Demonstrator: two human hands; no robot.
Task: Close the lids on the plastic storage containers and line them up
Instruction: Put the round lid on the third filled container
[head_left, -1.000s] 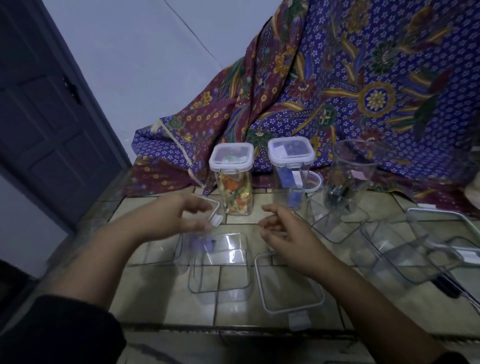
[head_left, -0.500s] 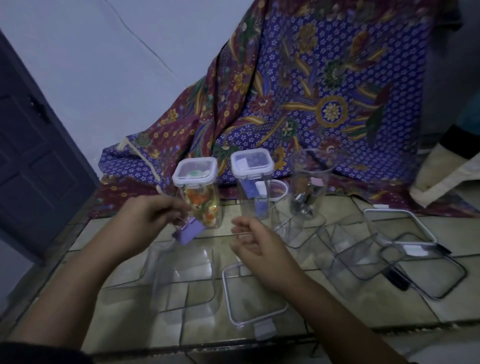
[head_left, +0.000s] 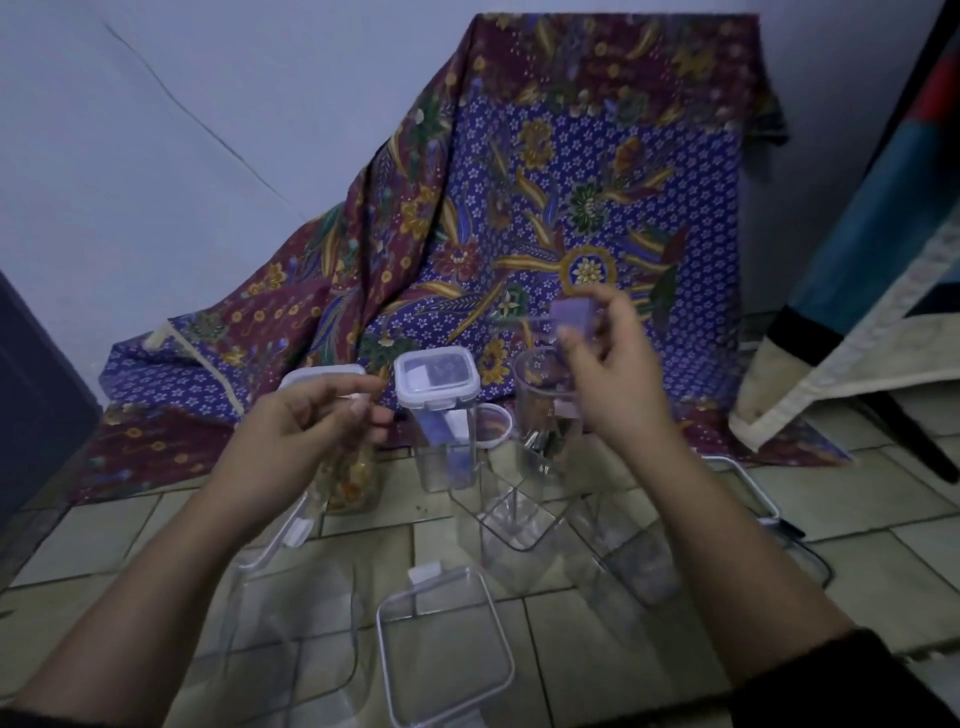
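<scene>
My right hand (head_left: 613, 374) is raised and pinches a small purple piece (head_left: 571, 313) above an open tall clear container (head_left: 540, 415). My left hand (head_left: 306, 436) hovers with loosely curled fingers and holds nothing, in front of a lidded container of colourful bits (head_left: 348, 483). A second lidded container (head_left: 436, 387) with a purple item inside stands between the hands. A loose clear lid (head_left: 441, 644) lies on the tiles near me, beside an empty open container (head_left: 291, 623).
Two clear containers (head_left: 514, 519) (head_left: 628, 556) lie on their sides on the tiled floor. More lids (head_left: 753, 499) rest at the right, and one lid (head_left: 280, 540) under my left wrist. A patterned cloth (head_left: 545, 218) drapes behind; a small round tub (head_left: 493, 426) sits at the back.
The purple piece has passed from my left hand to my right, which lifted it up and to the right over the open tall container. The view tilted upward.
</scene>
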